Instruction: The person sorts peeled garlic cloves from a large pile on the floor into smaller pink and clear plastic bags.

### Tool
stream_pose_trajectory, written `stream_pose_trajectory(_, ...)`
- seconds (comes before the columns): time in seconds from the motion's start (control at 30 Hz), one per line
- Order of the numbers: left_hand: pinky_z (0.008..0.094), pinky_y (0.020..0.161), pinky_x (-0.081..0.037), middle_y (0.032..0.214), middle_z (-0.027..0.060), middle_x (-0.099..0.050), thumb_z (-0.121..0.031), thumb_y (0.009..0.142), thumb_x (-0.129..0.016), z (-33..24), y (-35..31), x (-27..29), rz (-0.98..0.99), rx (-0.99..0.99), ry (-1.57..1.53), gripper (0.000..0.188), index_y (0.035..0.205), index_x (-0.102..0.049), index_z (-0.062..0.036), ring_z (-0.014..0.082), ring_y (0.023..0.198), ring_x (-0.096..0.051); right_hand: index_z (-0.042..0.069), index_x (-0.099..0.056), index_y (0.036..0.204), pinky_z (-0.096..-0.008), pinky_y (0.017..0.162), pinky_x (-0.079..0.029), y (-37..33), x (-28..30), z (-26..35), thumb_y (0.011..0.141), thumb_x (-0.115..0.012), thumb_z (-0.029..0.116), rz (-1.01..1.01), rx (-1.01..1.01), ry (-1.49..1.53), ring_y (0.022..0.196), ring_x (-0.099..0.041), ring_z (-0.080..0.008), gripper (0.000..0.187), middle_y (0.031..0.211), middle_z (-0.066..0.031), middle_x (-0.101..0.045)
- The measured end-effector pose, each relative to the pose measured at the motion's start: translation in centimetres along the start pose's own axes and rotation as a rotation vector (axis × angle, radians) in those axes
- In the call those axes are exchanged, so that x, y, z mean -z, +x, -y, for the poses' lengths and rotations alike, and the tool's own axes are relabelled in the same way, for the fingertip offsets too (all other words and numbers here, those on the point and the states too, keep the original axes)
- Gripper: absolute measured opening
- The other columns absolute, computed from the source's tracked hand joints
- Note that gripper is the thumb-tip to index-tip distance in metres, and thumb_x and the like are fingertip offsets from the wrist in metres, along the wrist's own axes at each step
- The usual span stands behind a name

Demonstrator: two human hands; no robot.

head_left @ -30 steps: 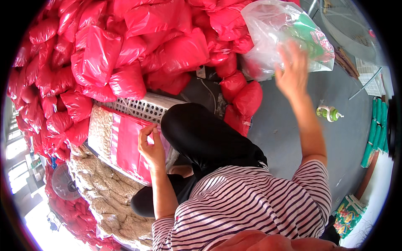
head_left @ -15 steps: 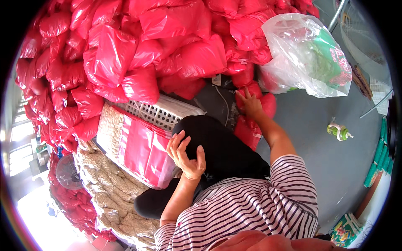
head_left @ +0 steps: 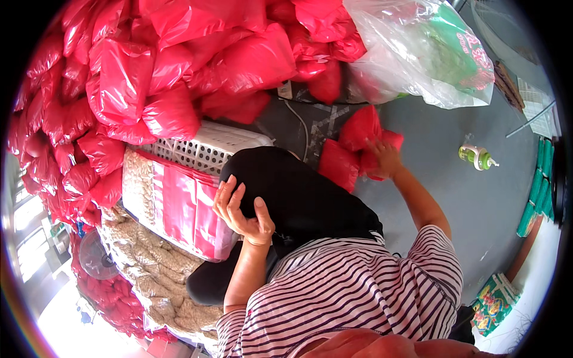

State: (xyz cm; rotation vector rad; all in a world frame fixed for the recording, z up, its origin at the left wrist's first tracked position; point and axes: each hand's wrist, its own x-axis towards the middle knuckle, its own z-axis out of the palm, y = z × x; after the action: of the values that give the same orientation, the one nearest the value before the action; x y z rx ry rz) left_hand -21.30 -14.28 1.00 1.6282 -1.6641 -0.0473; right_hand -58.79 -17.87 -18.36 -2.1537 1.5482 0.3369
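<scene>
the right hand (head_left: 387, 160) touches red packets (head_left: 360, 128) on the floor (head_left: 424, 185), far right; i cannot tell if it pinches one. the left hand (head_left: 248, 216), loosely spread, is near the black-clad knee (head_left: 262, 170)

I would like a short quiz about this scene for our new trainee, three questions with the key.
1. Which hand is at the small red packets on the grey floor?
2. True or false: the left hand is open, with nothing visible in its grasp.
3. Where is the green-and-white bottle?
a) in the crate
b) on the floor
c) on the knee

Key: 1. The right hand. 2. True. 3. b.
</scene>
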Motion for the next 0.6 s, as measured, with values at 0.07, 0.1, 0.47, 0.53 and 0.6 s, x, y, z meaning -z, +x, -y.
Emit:
stream_pose_trajectory(0.07,0.0477,0.101,-0.032,0.121,0.0191,-0.055,-0.019,0.085,-0.056,-0.2,0.2,0.1,0.023,-0.004,0.025,0.032,0.109,-0.054,0.0018,0.0345,0.113,-0.047,0.026,-0.02,0.149,-0.0595,0.102,-0.031,-1.2,0.2,1.1,0.071,-0.072,0.052,0.097,-0.005,-0.201,0.131,-0.036,-0.0372,0.097,0.148,-0.0131,-0.032)
stream_pose_trajectory(0.1,0.0476,0.101,-0.033,0.121,0.0189,-0.055,-0.019,0.086,-0.056,-0.3,0.3,0.2,0.013,-0.007,0.026,0.032,0.109,-0.054,0.0023,0.0344,0.112,-0.048,0.026,-0.016,0.15,-0.0609,0.103,-0.029,-1.4,0.1,1.3,0.069,-0.073,0.054,0.143,-0.003,-0.303,0.134,-0.033,-0.0371,0.103,0.15,-0.0128,-0.029)
stream_pose_trajectory(0.47,0.0459,0.1,-0.035,0.122,0.0201,-0.053,-0.018,0.09,-0.054,-0.9,0.2,-0.5,-0.022,-0.045,0.009,0.031,0.111,-0.054,0.004,0.0339,0.113,-0.049,-0.009,-0.032,0.138,-0.0416,0.097,-0.043,9.3,-10.5,-2.7,0.068,-0.071,0.061,-0.687,-0.958,0.708,0.115,-0.055,-0.0356,0.107,0.131,-0.0279,-0.049)
stream_pose_trajectory(0.53,0.0463,0.1,-0.035,0.12,0.0205,-0.054,-0.019,0.089,-0.055,-0.8,0.0,-0.4,-0.037,-0.03,0.014,0.031,0.11,-0.054,0.0039,0.0343,0.112,-0.05,-0.004,-0.05,0.126,-0.0395,0.086,-0.049,10.9,-7.4,-2.8,0.069,-0.073,0.056,-0.379,-0.944,0.714,0.097,-0.063,-0.0333,0.086,0.113,-0.0222,-0.061)
stream_pose_trajectory(0.6,0.0476,0.097,-0.035,0.117,0.0209,-0.056,-0.02,0.086,-0.056,-0.4,0.1,-1.0,-0.075,-0.019,0.0,0.031,0.107,-0.055,0.0031,0.0357,0.108,-0.051,-0.001,-0.062,0.114,-0.0379,0.078,-0.052,10.4,-5.5,-3.3,0.071,-0.075,0.051,-0.344,-0.85,0.732,0.083,-0.068,-0.0309,0.069,0.097,-0.0175,-0.068)
